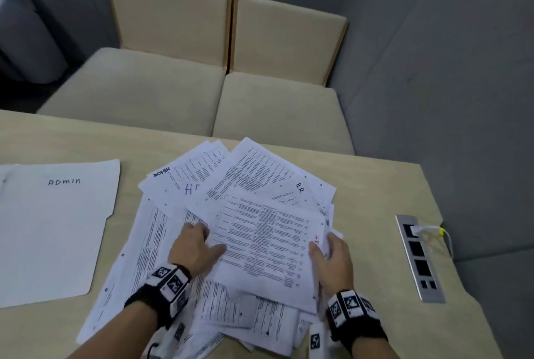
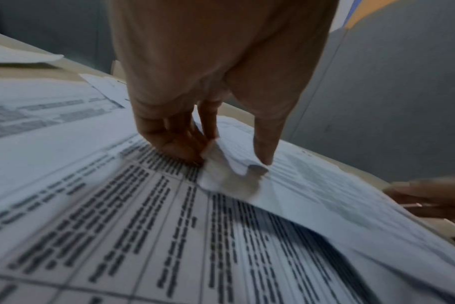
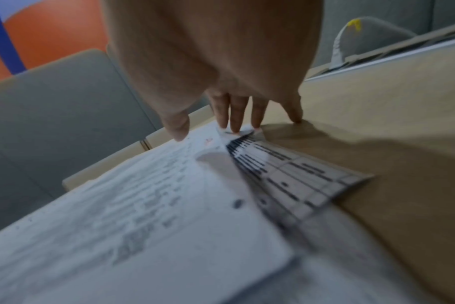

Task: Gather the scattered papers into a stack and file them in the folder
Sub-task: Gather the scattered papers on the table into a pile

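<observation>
Papers (image 1: 231, 214) lie fanned in a loose heap at the middle of the table (image 1: 375, 185), and on top of them we see one printed sheet (image 1: 265, 246) held at both sides. From the head view, the left hand (image 1: 196, 246) meets that sheet's left edge, with the fingers tucked under it and the thumb across the top. The left wrist view adds what the head cannot: a crumpled corner of the sheet (image 2: 229, 174) is pinched between the curled fingers (image 2: 169, 139) and the thumb, and the other hand's fingertips show at the far right. The right hand (image 1: 335, 260) takes the sheet's right edge. Only the right wrist view shows its fingers (image 3: 237, 115) held fairly straight, with the tips on the paper edge, the little finger on the bare table and the thumb down on the sheet; it is too blurred for us to call that a firm grip. The folder (image 1: 55, 228), marked ADMIN, lies closed and flat to the left of the heap, clear of both hands. Only the head view takes in the socket strip (image 1: 419, 257) at the right and the cushioned bench (image 1: 202, 92) beyond.
</observation>
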`<state>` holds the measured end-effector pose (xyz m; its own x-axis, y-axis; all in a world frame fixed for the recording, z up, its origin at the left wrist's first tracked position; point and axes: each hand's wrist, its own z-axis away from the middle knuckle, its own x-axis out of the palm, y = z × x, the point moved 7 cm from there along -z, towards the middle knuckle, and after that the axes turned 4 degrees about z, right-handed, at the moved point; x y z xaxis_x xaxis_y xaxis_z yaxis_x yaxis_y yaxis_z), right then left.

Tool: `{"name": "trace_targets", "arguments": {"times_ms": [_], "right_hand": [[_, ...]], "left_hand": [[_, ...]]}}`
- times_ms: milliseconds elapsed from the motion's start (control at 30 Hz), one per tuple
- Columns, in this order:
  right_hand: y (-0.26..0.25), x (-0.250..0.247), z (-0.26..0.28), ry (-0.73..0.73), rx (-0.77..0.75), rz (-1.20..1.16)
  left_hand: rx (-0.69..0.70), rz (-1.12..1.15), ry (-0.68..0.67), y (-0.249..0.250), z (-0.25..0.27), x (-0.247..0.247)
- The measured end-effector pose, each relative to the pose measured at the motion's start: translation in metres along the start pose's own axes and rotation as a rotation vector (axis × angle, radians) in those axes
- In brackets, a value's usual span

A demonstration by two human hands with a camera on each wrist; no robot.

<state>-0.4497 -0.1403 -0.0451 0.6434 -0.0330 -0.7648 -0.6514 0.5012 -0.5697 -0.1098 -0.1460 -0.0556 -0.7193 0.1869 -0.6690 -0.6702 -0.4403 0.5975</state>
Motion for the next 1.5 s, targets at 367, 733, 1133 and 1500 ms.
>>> {"name": "trace_targets", "arguments": {"times_ms": [367,733,1133,1500], "right_hand": [[-0.008,0.018,-0.027,-0.177,0.352,-0.362],[-0.011,-0.026,-0.028,-0.014,0.071,-0.225],[-0.029,0.019,-0.006,-0.322,-0.032,-0.333],[0.005,-0.019,-0.005,0.019,0.190,0.050]], "left_hand": [[-0.301,0.412,0.063,-0.003,-0.050,-0.030],[-0.140,0.199,-0.490,-0.002,-0.009,-0.007],[0.067,0.111,-0.278,0.063,-0.013,0.028],[-0.141,0.721,-0.261,-0.011,0.011,-0.027]]}}
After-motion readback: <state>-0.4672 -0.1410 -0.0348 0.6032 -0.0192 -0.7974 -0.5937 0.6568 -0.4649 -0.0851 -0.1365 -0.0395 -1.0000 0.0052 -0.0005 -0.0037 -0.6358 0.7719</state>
